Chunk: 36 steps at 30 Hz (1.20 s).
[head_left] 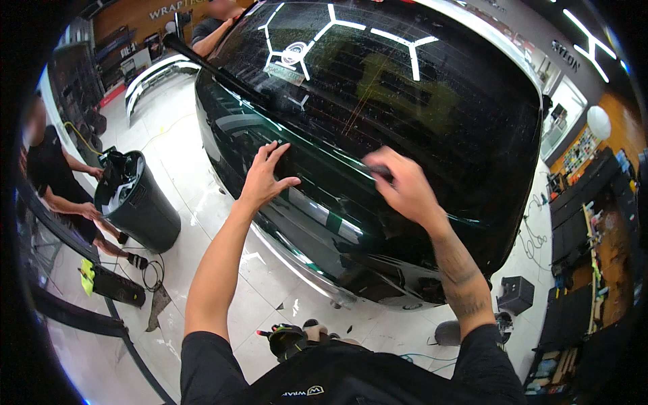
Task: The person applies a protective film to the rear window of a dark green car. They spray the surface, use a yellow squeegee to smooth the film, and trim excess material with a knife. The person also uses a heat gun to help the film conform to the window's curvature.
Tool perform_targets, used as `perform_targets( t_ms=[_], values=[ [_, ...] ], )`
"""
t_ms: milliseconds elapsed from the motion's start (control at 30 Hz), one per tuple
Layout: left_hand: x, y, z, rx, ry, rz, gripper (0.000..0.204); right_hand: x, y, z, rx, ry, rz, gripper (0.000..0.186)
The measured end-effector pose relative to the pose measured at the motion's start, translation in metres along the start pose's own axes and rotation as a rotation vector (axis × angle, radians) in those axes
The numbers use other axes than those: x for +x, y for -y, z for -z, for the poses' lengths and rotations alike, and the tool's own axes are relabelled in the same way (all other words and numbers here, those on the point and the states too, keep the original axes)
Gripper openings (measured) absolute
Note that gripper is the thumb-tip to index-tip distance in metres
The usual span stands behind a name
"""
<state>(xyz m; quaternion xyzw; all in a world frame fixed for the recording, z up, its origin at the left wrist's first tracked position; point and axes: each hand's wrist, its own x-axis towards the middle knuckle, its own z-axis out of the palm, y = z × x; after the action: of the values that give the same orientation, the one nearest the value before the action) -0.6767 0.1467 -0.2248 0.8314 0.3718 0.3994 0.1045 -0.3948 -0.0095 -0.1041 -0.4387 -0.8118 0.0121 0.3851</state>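
Note:
In front of me is the rear of a dark green car, its glossy body panel lying below a large tinted rear window. My left hand rests its spread fingertips on that panel, holding nothing. At the lower edge of the window, my right hand is closed around a small black hand tool. Motion smears this hand, and most of the tool hides inside the fist, so its exact kind cannot be told. The black rear wiper arm stands out over the window's left side.
At left, a person stands by a black trash bin; another person's arm is beyond the car. A loose white bumper lies behind the bin. A black box sits on the floor at right, beside a long workbench.

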Motion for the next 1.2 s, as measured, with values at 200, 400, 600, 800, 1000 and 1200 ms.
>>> perform_targets(
  t_ms=[200, 400, 600, 800, 1000, 1200],
  values=[
    [0.001, -0.013, -0.009, 0.181, 0.083, -0.119, 0.078, -0.146, 0.015, 0.065, -0.306, -0.092, -0.177, 0.037],
    [0.029, -0.044, -0.014, 0.083, 0.181, -0.532, 0.071, -0.12, 0.007, 0.038, -0.362, -0.143, -0.123, 0.035],
    [0.036, -0.038, -0.015, 0.007, 0.169, -0.52, 0.073, -0.049, 0.0, -0.012, -0.353, -0.098, -0.171, 0.035],
    [0.038, -0.034, -0.022, -0.045, 0.135, -0.536, 0.072, -0.016, 0.007, -0.04, -0.656, -0.069, -0.445, 0.027],
    [0.039, -0.03, -0.023, -0.082, 0.102, -0.533, 0.074, -0.044, 0.005, -0.004, -0.002, -0.181, -0.513, 0.027],
    [0.039, -0.035, -0.024, -0.07, 0.138, -0.507, 0.076, 0.007, 0.008, -0.051, -0.534, -0.064, -0.407, 0.022]
  ],
)
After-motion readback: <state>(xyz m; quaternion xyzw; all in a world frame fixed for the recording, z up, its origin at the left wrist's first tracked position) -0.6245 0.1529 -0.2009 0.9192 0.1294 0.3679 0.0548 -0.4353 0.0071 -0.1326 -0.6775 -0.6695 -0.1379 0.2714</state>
